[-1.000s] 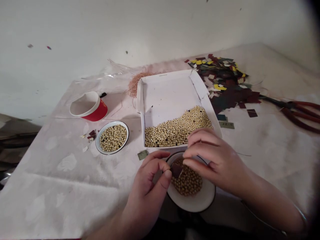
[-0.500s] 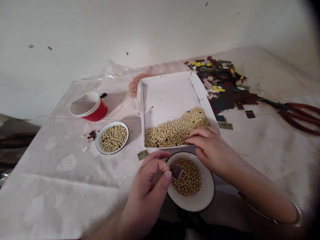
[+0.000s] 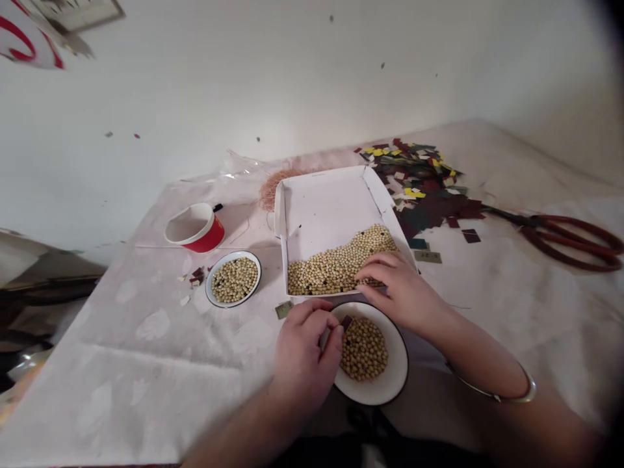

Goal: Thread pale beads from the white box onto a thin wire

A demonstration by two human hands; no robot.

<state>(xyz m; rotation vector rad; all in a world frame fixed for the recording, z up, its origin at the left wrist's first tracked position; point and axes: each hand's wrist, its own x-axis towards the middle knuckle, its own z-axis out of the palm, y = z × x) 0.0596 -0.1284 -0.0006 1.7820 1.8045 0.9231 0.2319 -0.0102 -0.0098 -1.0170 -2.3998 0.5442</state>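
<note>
Pinched between the thumb and fingers of my left hand (image 3: 308, 348) is a small dark red square chip (image 3: 346, 323), over the rim of a white bowl (image 3: 397, 364). Round tan beads (image 3: 364, 354) lie in that bowl. My right hand (image 3: 402, 289) reaches over the near edge of a shallow white cardboard box (image 3: 336, 201), its fingertips drawn together at the spread of paler beads (image 3: 336, 263). Whatever those fingertips hold is too small to make out. A few dark specks show among the pale beads.
Left of the box stand a small dish (image 3: 234, 279) of pale beads and a red-and-white paper cup (image 3: 205, 237). Dark red scraps (image 3: 197, 277) lie beside the dish. Coloured chips (image 3: 429, 201) are heaped at the right, near red-handled scissors (image 3: 570, 240). Pinkish thread (image 3: 275, 188) lies behind the box.
The view has tilted up and shifted. My left hand has turned, so the chip shows less of its face. My right hand stays at the beads by the box's near edge.
</note>
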